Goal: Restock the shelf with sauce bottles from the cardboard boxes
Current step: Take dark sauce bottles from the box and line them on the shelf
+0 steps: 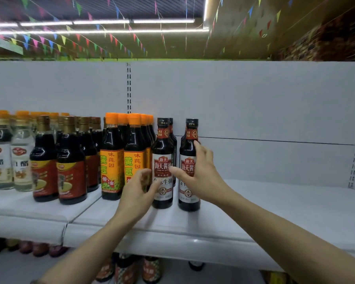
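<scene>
Right hand (201, 169) is wrapped round the front right soy sauce bottle (189, 165), thumb across its label and fingers up its far side, so that grip is closed on it as it stands on the shelf (275, 210). Left hand (138, 191) sits at the neighbouring black-capped bottle (162, 162), fingers curled beside its label; whether they actually pinch it I can't tell from here. Behind these two, more black caps peek out, so a short run of this sauce is already in place, by my reckoning an early stage. To the left, the orange-capped bottles (112, 158) stand tight against the new row, no slack there. To the right, the shelf runs bare all the way to the upright, plenty of room to fill. The front lip is close below both bottles. No cardboard boxes in sight.
</scene>
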The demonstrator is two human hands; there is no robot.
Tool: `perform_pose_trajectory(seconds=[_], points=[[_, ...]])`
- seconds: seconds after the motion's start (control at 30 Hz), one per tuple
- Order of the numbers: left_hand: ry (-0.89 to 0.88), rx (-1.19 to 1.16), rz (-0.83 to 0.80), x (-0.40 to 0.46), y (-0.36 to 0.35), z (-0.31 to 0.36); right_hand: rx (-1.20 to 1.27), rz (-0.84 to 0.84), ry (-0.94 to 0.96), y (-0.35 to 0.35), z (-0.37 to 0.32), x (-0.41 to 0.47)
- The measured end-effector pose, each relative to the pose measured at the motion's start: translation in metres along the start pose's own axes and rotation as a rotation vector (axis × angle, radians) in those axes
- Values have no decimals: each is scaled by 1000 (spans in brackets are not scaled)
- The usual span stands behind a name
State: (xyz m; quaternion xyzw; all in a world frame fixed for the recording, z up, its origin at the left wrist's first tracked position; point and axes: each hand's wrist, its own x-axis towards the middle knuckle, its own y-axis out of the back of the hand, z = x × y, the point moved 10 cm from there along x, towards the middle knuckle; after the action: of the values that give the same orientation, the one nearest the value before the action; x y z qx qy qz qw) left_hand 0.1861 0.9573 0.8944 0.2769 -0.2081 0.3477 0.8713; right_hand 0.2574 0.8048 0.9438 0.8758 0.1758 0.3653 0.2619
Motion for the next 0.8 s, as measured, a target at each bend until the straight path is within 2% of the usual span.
perform_pose_trajectory(seconds=[0.2, 0.37, 0.63, 0.8], points=[[-24, 44, 59, -38, 45, -5, 94, -98, 58, -24, -40, -38], [55, 13, 97, -82, 98, -27, 137, -244, 81, -66, -79, -65], [130, 142, 122, -147, 223, -76, 192, -487, 160, -180, -182, -100], [281, 297, 89, -215, 334, -121, 269, -689, 185, -278, -268, -146]])
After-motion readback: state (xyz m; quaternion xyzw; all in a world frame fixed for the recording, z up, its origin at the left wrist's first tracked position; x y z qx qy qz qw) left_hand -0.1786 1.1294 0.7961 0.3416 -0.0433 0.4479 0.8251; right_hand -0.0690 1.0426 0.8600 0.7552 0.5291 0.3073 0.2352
